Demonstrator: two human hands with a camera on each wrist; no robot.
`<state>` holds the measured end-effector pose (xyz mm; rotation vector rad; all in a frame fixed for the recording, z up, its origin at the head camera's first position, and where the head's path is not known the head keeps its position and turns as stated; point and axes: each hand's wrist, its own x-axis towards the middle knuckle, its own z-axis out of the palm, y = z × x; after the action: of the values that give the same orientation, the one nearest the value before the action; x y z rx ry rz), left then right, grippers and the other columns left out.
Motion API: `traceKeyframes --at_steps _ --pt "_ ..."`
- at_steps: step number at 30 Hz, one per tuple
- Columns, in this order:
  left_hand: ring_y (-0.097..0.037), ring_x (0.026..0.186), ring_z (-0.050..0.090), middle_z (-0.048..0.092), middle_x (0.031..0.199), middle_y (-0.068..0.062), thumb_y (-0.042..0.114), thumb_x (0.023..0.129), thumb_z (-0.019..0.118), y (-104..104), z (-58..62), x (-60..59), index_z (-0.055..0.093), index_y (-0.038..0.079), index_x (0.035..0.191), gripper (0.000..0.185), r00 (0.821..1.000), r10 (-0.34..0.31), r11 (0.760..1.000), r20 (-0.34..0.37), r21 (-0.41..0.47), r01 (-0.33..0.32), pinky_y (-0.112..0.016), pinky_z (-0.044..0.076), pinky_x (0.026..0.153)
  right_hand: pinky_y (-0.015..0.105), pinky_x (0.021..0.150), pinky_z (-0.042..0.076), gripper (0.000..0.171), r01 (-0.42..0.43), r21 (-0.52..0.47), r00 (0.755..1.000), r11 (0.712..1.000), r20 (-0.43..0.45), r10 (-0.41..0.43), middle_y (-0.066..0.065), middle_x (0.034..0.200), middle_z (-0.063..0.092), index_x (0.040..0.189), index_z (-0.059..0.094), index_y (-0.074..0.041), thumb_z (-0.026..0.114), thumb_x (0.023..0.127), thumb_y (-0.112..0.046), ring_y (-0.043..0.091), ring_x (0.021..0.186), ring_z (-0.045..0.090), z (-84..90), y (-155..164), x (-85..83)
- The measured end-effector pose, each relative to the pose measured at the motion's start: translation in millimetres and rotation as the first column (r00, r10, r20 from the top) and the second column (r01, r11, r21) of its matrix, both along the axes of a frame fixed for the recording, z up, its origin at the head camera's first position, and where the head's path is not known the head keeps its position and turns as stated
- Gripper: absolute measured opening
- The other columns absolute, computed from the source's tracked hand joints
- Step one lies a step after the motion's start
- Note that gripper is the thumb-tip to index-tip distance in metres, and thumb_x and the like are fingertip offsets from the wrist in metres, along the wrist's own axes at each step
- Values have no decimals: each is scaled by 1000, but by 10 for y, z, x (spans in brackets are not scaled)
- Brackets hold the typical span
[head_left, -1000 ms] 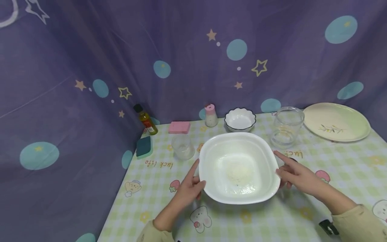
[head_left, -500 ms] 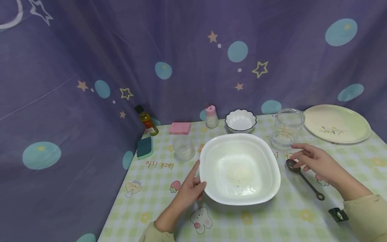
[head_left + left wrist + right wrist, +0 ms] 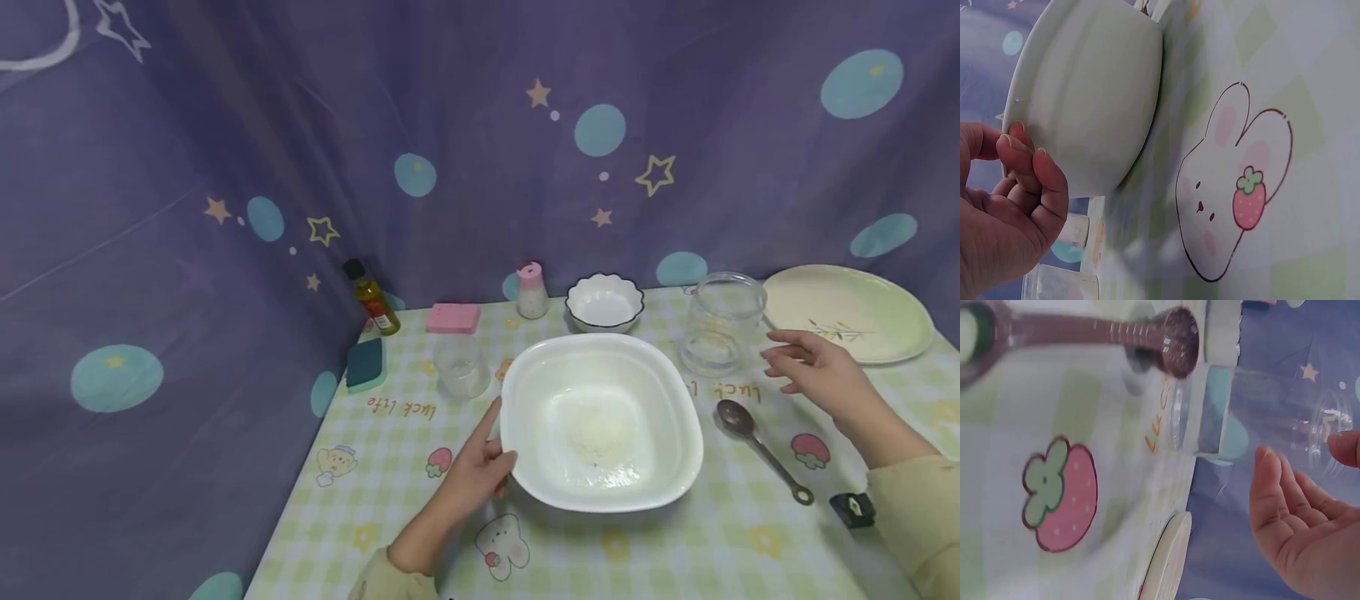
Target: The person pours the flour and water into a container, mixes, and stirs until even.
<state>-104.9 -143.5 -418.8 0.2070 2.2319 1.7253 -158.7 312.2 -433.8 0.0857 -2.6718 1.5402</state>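
The left hand [image 3: 472, 475] grips the white bowl's [image 3: 600, 421] left rim at frame center, while the right hand [image 3: 817, 375], fingers loosely spread, hovers beside the glass jar [image 3: 722, 325].

Big white bowl [image 3: 600, 421] — flat on the table, a little white powder inside. Clear glass jar [image 3: 722, 325] — upright, just behind it.

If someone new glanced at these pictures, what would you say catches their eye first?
Most likely the large white bowl in the middle of the checked tablecloth, with the left hand gripping its near-left rim. Next, the right hand, fingers open, hovers beside the clear glass jar, with a dark metal spoon lying on the cloth below it. Behind everything hangs a purple curtain dotted with stars and teal circles.
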Motion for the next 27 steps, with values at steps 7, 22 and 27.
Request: traceKeyframes --at_steps 7,22,27 --pt "-16 53 48 60 74 -8 1 96 53 -19 -41 -9 10 18 158 77 1000 -8 1000 5 12 8 -24 44 52 35 86 53 87 8 52 997 999 80 -12 43 142 27 151 5 10 58 98 -32 37 117 54 24 32 -160" --pt "-14 53 49 61 74 -6 7 96 56 -56 -153 -34 12 27 158 78 1000 -14 999 -1 30 14 -23 44 53 73 101 23 110 -65 -35 981 997 182 70 39 152 -4 151 -23 -8 66 93 -36 61 135 12 -84 -43 -412" --pt "-14 53 49 61 74 -6 7 96 56 -58 -149 -31 12 26 158 78 1000 -16 999 -9 28 16 -23 44 53 73 102 22 114 -61 -20 981 998 183 64 39 153 -3 152 -23 -9 69 90 -38 61 135 11 -126 -90 -465"
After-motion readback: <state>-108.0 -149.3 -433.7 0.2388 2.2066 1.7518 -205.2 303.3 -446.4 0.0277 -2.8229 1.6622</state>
